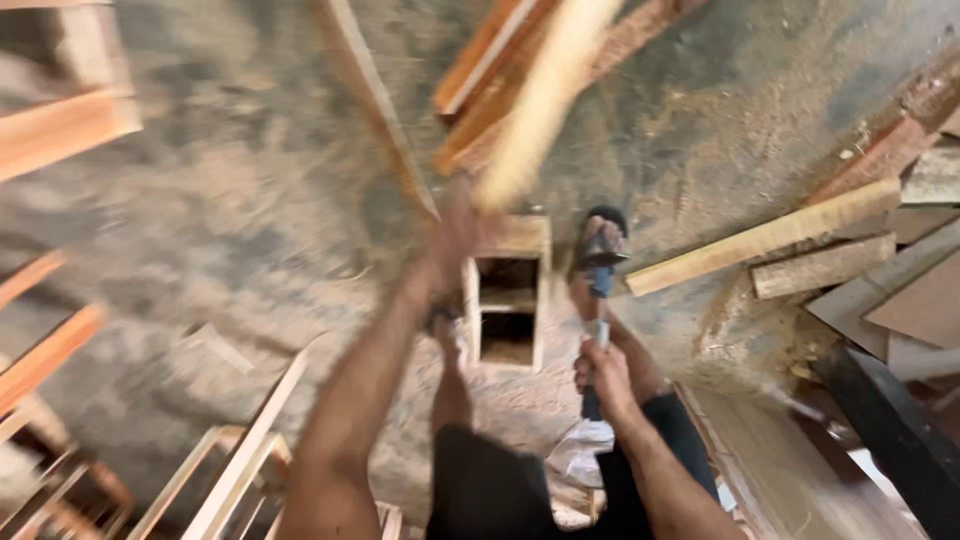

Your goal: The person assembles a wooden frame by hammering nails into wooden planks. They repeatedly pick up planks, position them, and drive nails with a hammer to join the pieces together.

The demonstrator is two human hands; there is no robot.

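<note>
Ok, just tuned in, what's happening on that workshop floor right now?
A person stands over a small open wooden frame on a dusty floor. The left hand is raised with a pale wooden strip, blurred by motion. The right hand grips a hammer, head pointing down beside a sandalled foot. Loose planks lie to the right, and slatted wooden frames sit at lower left.

The floor (250,200) looked like rough, matt concrete covered with sawdust. The planks (765,238) were raw, unpainted wood, and the small frame (508,295) too.
</note>
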